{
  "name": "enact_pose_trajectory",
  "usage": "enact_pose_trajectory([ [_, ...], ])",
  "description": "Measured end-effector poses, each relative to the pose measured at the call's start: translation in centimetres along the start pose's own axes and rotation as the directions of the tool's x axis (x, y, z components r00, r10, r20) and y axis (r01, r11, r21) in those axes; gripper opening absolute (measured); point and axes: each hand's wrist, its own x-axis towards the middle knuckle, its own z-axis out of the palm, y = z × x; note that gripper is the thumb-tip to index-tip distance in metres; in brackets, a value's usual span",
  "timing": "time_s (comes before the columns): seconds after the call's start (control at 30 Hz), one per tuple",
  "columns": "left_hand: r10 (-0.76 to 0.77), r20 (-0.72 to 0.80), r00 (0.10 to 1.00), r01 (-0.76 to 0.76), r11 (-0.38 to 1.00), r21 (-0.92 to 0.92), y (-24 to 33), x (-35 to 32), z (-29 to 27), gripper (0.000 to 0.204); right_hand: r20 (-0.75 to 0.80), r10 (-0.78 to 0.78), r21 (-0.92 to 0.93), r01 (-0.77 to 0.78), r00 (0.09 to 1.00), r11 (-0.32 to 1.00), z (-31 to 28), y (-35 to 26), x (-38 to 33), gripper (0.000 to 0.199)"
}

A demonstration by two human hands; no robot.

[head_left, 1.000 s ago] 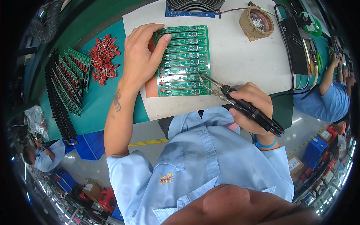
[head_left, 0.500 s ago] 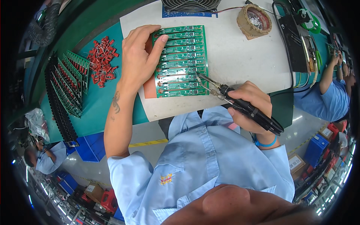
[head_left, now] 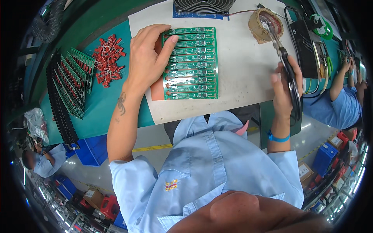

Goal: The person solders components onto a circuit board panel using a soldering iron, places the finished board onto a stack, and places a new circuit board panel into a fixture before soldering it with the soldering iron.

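Note:
A green panel of several narrow circuit boards point(head_left: 192, 64) lies on the white sheet, on top of an orange-brown piece point(head_left: 157, 91) that shows at its left edge. My left hand point(head_left: 149, 56) grips the panel's upper left corner, thumb lying on top and fingers curled over the far edge. Out to the right, my right hand point(head_left: 284, 91) is closed round the black handle of a soldering iron point(head_left: 287, 64) with a thin metal side tube. The iron's tip reaches into a round brown pot point(head_left: 254, 30) with silvery bits inside; whether it touches them I cannot tell.
Red components with wire leads point(head_left: 108, 58) lie heaped on the green mat at left. Beside them, populated boards point(head_left: 74, 85) stand in a black rack point(head_left: 60, 105). A fan point(head_left: 204, 6) sits at the far edge. A black stand with cables point(head_left: 305, 46) is at right; co-workers sit both sides.
My right hand has lifted the soldering iron off the panel and carried it right and away to the brown pot. My left hand keeps its hold on the panel.

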Motion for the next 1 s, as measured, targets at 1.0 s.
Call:
enact_pose_trajectory([
  [1.0,-0.002,0.008,1.000,0.001,1.000,0.007,0.0,-0.1,0.0,0.031,0.577,-0.199,0.113,0.164,0.792,0.980,1.4,-3.2,-3.1,0.047],
])
